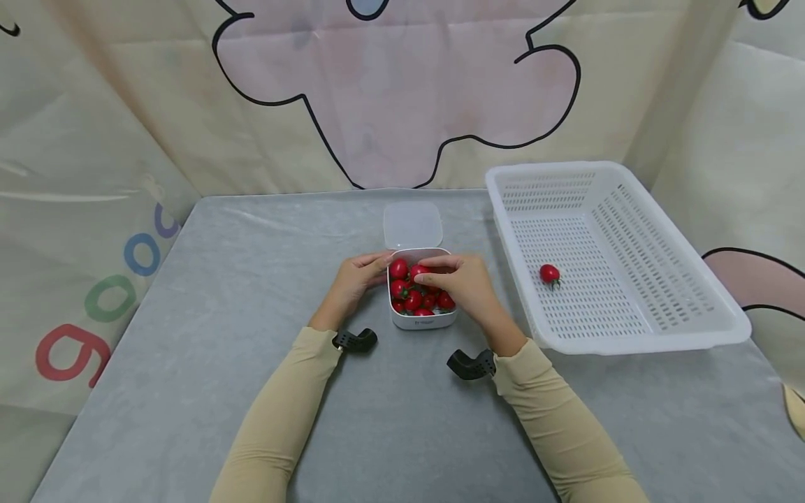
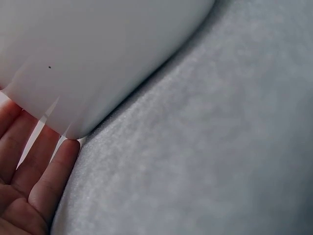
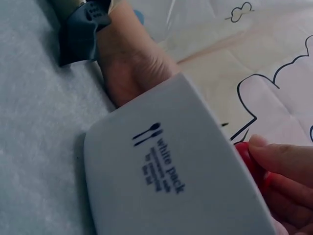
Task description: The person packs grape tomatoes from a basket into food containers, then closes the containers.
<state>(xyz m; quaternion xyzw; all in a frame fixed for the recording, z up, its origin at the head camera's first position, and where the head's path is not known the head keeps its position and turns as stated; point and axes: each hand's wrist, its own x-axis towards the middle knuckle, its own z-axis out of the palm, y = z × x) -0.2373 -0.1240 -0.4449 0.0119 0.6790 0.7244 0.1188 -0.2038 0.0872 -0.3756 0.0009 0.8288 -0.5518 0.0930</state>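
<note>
A white plastic food container (image 1: 423,322) filled with red cherry tomatoes (image 1: 412,300) stands in front of me. My left hand (image 1: 353,285) lies against its left wall, and in the left wrist view the straight fingers (image 2: 54,176) touch the wall near its base. Over the container's right side, my right hand (image 1: 470,285) pinches a cherry tomato (image 3: 252,166) between thumb and fingers, just above the rim in the right wrist view. Part of that tomato and some of the others are hidden behind the right fingers.
Behind the container lies a translucent lid (image 1: 412,223). To the right stands a large white perforated basket (image 1: 635,341) with a single cherry tomato (image 1: 550,274) in it. A grey cloth covers the table (image 1: 207,335), and printed curtains (image 1: 377,91) hang around it.
</note>
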